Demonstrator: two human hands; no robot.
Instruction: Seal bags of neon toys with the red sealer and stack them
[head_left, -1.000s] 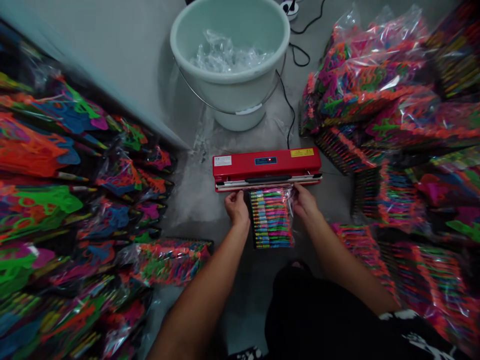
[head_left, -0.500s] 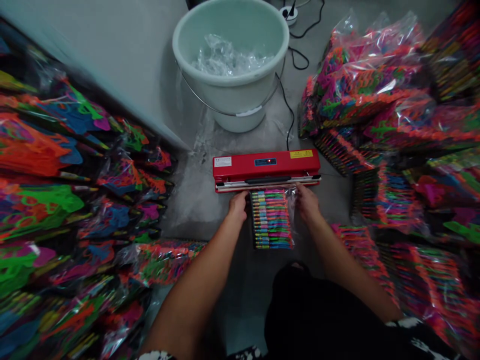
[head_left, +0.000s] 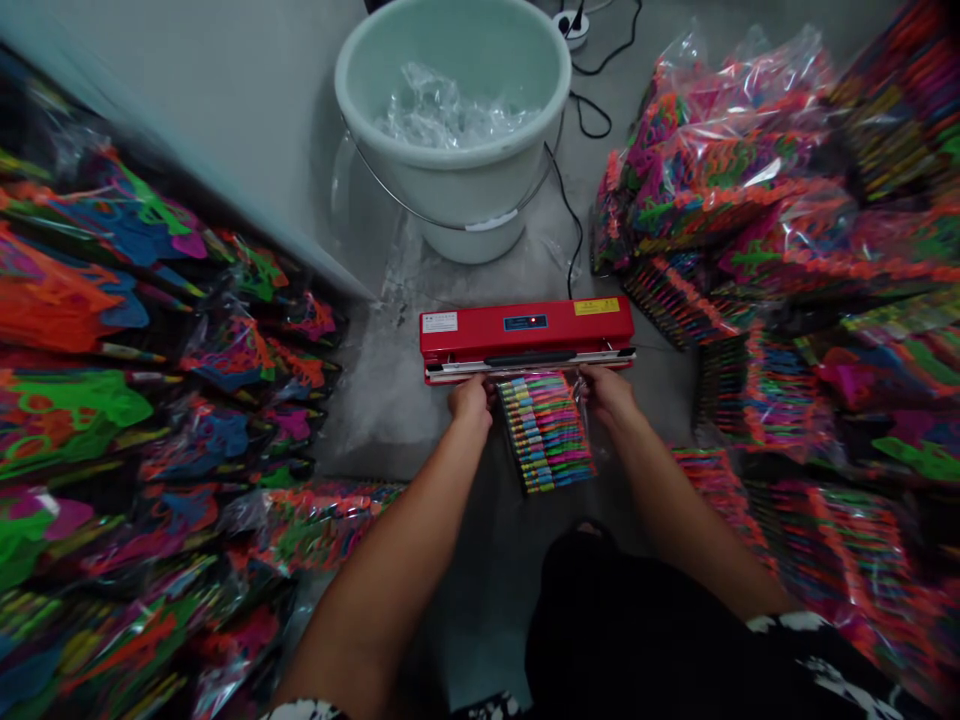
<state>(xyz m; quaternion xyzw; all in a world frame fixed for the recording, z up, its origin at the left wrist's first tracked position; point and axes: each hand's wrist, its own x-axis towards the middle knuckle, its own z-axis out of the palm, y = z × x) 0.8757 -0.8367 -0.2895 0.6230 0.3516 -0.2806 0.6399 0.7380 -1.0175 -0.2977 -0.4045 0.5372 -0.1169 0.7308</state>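
Between my hands hangs a clear plastic bag (head_left: 546,430) packed with a row of thin, brightly coloured sticks, its upper edge at the front of a red heat sealer (head_left: 525,328). My left hand (head_left: 472,400) is closed on the bag's top left corner. The top right corner is pinched by my right hand (head_left: 606,395). Both hands are right at the sealer's front edge. A small light glows on the sealer's panel. I cannot tell whether the bag's edge lies inside the sealing slot.
Behind the sealer stands a pale bucket (head_left: 454,200) holding crumpled clear plastic. A black cable (head_left: 574,225) runs back to a white power socket (head_left: 574,30). Filled bags (head_left: 742,180) are heaped on the right, and more bagged colourful pieces (head_left: 82,400) are stacked on the left.
The bag has tilted, its lower end swinging slightly to the right. Both hands still hold its top corners at the sealer. The whole view has shifted a little.
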